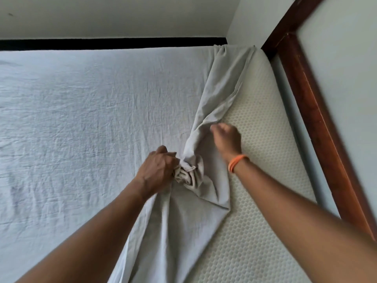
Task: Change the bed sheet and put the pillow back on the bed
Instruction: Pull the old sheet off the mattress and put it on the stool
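Step in hand: stripping the bed sheet (85, 111). It is peeled off the mattress (257, 160) along the 3 o'clock edge. Left hand (158, 170) grip clamped on bunched sheet; right hand (226, 137) blurred, grip undeterminable. Next: gather further toward 9 o'clock. No pillow visible.

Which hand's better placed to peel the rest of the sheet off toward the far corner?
Right, probably. The right hand is at the fold of the sheet that runs up to the far corner, beside bare mattress. The left hand grips the gathered bunch, acting as anchor.
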`<action>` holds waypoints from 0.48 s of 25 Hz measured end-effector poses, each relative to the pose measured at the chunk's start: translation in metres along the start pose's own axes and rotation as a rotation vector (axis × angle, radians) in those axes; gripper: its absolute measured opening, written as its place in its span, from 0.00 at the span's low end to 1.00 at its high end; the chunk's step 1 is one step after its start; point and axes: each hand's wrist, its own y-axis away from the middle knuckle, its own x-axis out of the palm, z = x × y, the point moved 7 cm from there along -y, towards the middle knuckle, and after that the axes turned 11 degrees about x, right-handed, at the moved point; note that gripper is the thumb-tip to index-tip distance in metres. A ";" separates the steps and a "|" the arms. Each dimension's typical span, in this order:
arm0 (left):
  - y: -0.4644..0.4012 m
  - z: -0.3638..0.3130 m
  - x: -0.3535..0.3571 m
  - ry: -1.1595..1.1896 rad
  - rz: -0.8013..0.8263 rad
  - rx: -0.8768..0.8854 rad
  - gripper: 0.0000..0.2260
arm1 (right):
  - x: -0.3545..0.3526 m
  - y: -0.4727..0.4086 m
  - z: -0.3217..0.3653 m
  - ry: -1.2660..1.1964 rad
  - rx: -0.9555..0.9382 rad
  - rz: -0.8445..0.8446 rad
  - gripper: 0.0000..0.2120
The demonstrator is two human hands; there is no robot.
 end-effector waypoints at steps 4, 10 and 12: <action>0.023 -0.033 0.026 0.149 -0.059 -0.015 0.07 | -0.010 -0.077 0.010 -0.002 0.261 -0.064 0.29; 0.022 -0.014 0.015 0.173 -0.204 -0.239 0.33 | 0.014 -0.045 0.030 0.096 -0.015 -0.126 0.08; 0.014 -0.009 -0.004 0.150 -0.281 -0.319 0.49 | 0.019 -0.006 0.038 0.089 -0.188 -0.072 0.08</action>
